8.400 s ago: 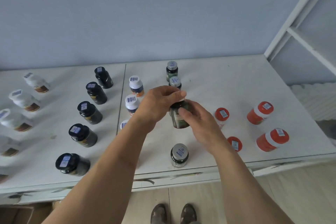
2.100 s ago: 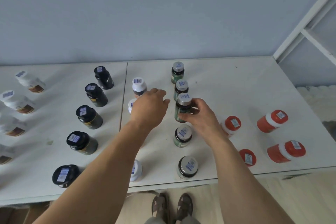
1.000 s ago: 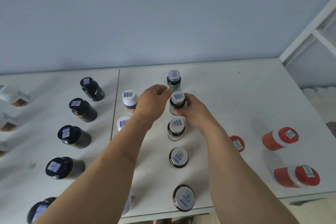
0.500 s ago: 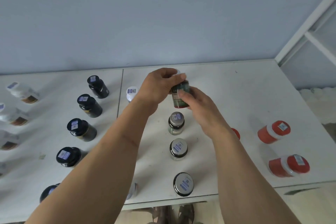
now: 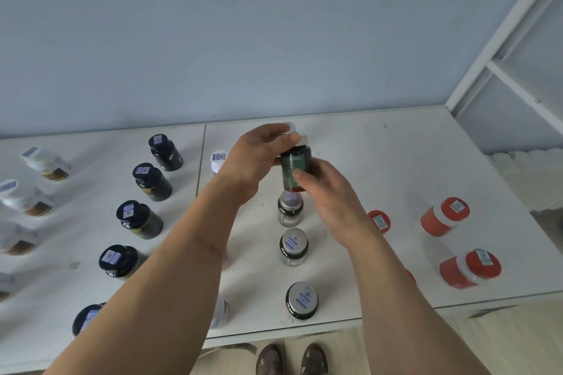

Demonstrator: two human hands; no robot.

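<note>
We now hold the green bottle (image 5: 295, 167) lifted off the table, our left hand (image 5: 256, 155) pinching its cap (image 5: 302, 140) and our right hand (image 5: 329, 188) clamped round its body, ready to twist.

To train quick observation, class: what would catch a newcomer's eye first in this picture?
A dark green bottle is held above the middle of the white table, left grip atop it, right grip round its body. Nearer the table's front edge runs a column of silver-capped bottles; black bottles line the left, and orange jars stand at right.

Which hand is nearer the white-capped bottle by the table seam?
Left. Left hand grips the cap of the green bottle, beside the white-capped bottle; right hand holds its body, farther right.
</note>
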